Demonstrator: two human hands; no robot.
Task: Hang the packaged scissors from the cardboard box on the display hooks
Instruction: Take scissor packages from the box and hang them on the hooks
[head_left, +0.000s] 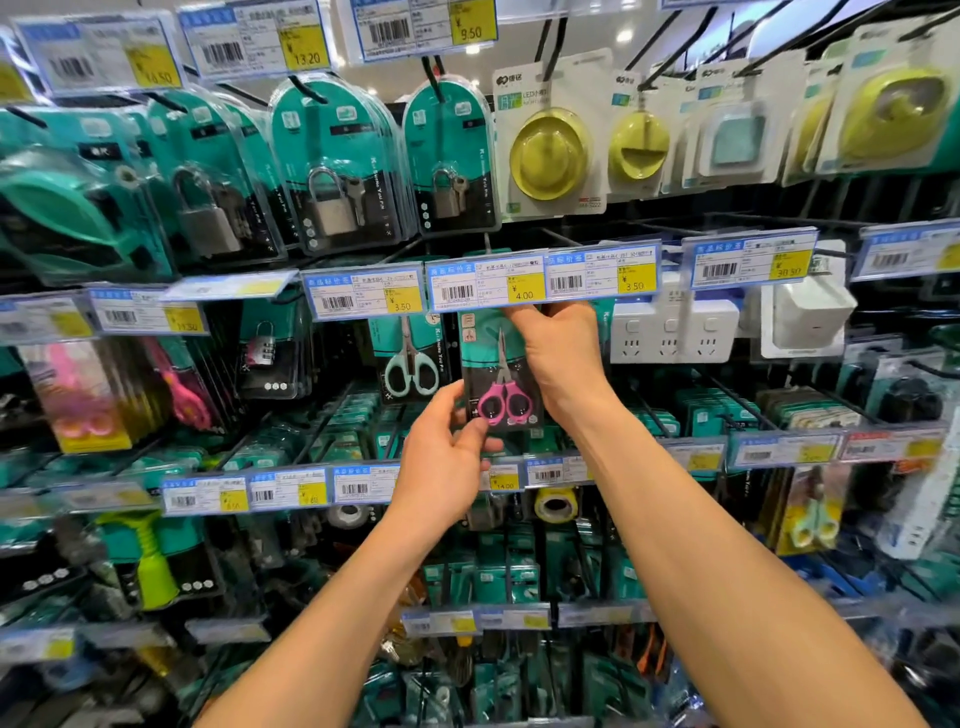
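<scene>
A pack of pink-handled scissors (500, 379) on a teal and black card hangs upright in front of the display, just under the 4.00 price tag (488, 283). My right hand (558, 353) grips the pack's top right edge, its fingers curled up behind the tag. My left hand (447, 452) pinches the pack's bottom left corner between thumb and fingers. The hook itself is hidden behind the tag and my right hand. A pack of mint-handled scissors (410, 364) hangs on the hook just to the left. The cardboard box is out of view.
Padlock packs (332, 171) and yellow night lights (550, 150) hang in the row above. White power strips (675, 332) hang to the right, pink scissors packs (83, 395) far left. Tape rolls (556, 504) and tagged hook rows fill the shelves below.
</scene>
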